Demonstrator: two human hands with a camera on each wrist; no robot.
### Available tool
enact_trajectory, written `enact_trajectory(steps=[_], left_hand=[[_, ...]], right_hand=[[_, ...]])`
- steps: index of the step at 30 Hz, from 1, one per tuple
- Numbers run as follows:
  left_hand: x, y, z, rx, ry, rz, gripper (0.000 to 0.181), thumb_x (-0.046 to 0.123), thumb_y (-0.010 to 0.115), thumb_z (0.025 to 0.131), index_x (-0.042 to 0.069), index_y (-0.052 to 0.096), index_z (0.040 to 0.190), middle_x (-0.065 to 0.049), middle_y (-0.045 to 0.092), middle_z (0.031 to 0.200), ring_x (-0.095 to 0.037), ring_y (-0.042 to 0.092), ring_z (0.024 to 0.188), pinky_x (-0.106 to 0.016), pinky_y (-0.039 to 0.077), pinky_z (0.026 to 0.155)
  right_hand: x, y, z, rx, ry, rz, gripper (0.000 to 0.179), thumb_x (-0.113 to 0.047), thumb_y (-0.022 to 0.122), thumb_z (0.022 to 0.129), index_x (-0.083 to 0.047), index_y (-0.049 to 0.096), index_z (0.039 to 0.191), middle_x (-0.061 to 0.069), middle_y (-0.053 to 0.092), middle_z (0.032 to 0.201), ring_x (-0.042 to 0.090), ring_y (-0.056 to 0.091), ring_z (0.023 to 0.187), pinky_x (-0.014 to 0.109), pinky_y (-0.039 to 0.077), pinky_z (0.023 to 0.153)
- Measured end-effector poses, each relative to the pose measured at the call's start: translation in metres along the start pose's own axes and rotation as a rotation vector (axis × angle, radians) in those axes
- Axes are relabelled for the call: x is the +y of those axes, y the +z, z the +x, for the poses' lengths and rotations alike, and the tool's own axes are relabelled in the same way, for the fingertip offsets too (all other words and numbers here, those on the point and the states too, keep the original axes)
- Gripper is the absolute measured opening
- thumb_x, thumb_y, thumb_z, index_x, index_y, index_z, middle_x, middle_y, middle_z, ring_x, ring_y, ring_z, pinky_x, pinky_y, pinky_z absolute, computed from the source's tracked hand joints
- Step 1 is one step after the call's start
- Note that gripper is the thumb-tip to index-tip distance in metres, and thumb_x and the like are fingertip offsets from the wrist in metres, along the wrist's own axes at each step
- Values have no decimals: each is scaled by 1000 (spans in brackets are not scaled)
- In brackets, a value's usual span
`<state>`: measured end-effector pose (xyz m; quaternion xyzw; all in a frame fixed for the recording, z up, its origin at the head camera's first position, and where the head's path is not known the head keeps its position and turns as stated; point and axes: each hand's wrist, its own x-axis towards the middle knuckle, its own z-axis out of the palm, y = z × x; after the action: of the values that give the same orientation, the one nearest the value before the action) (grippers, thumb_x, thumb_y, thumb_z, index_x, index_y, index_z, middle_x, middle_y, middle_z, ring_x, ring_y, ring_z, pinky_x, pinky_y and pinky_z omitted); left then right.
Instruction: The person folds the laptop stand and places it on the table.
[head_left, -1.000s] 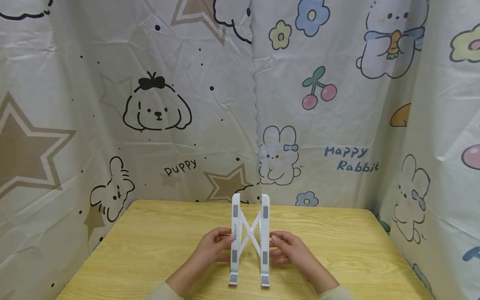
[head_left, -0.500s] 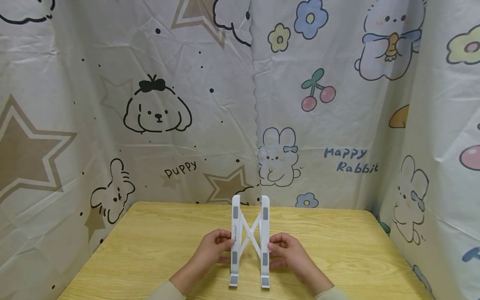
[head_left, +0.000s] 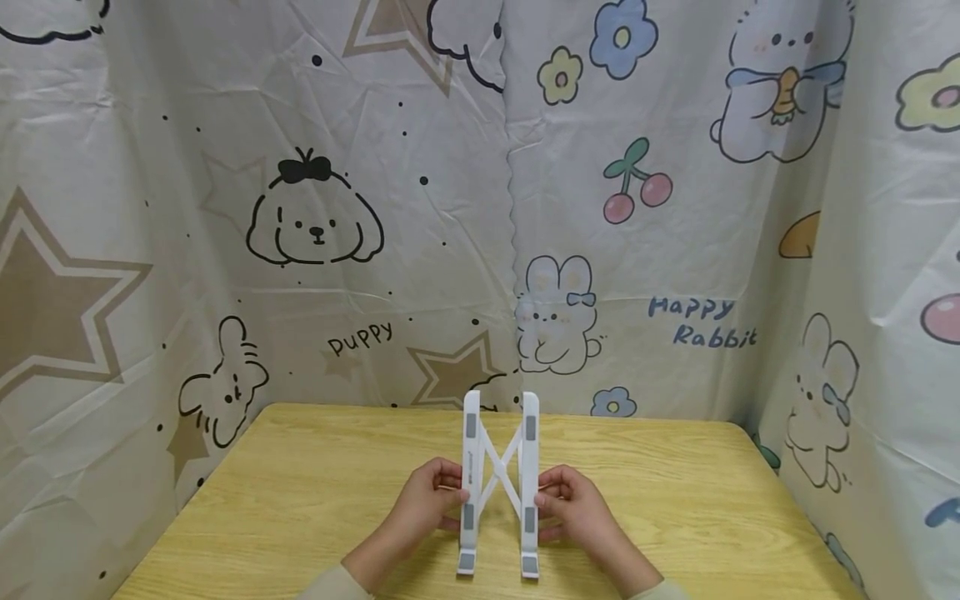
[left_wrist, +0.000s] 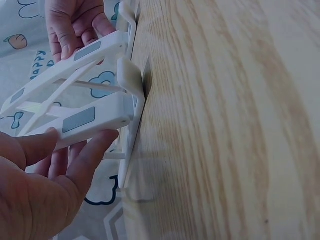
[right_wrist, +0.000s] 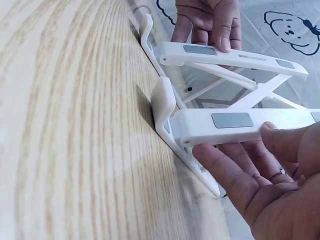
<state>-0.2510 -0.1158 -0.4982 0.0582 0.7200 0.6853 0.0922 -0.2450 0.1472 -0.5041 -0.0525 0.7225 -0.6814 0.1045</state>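
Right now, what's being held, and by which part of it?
White folding stand: left hand grips its left rail, right hand its right rail, both nearer the lipped ends.

1. "Puppy": black handwritten-style lettering, slanting upward, printed on the left part of the patterned cloth that hangs behind the tabletop.
2. "Happy Rabbit": blue lettering in two lines, "Happy" above "Rabbit", printed on the right part of that cloth.
3. In the left wrist view, "Happy" appears again on the cloth, turned sideways and partly hidden.
4. A small grey line of lettering runs lengthwise along the left rail of the white stand, too small to read.
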Motion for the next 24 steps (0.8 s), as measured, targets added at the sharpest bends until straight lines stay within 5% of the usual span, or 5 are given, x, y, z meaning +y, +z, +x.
enact_trajectory(steps=[24], left_hand=[[-1,3,1,-15,53,2,24,-3,69,94,-3,55,114,-12,56,102,-19,62,86,-48,64,64]], right_hand=[[0,15,2,20,-35,6,22,0,63,99,5,53,117,12,62,95,23,69,80,51,64,67]])
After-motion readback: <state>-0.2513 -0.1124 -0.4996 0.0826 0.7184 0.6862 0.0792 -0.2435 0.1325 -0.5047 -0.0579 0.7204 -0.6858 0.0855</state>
